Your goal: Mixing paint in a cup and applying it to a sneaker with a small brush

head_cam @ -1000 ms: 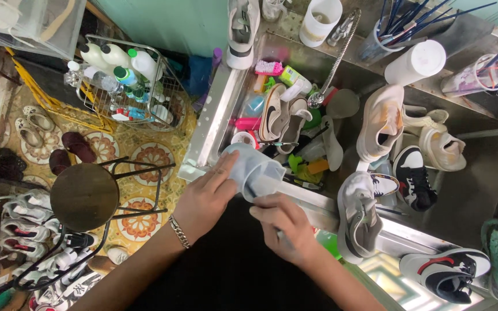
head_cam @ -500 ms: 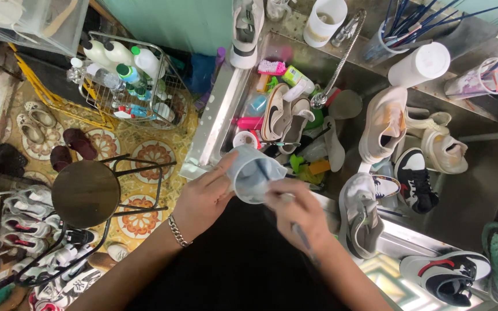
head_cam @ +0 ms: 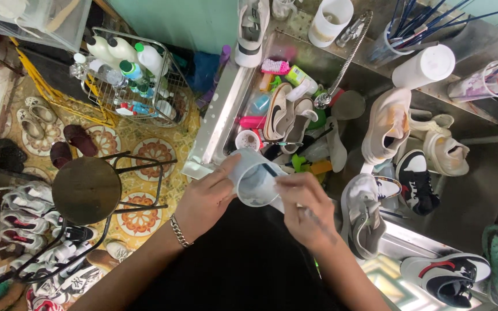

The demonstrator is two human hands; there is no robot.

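2 hands are recorded at the near edge of a steel sink surface (head_cam: pixel 226 109), both engaged on 1 translucent plastic cup (head_cam: pixel 255 178).

Cup: held tilted above the sink's near rim, mouth turned toward the camera, between the 2 hands. It is judged light, thin-walled and slightly flexible; if wet, slippery. A grip around the wall near the rim is judged soundest, and hard squeezing would likely buckle it.

Left hand (head_cam: pixel 206 198): palm wrapped round the cup's outer wall, fingers curled closed on it, forearm rising from the lower left, a chain bracelet (head_cam: pixel 178 231) at the wrist.

Right hand (head_cam: pixel 306 207): fingers bent and pinched at the cup's right rim; a thin dark handle appears inside the cup, and whether it is gripped cannot be told.

Beyond, in the sink: a pink brush (head_cam: pixel 275 66), sneakers, 1 grey sneaker (head_cam: pixel 364 216) just beside the right hand, a beige sneaker (head_cam: pixel 387 124) farther off. A tap (head_cam: pixel 341 63) arches over.

Far left: a round stool (head_cam: pixel 86 190) and a wire basket of bottles (head_cam: pixel 131 78) on the patterned floor.
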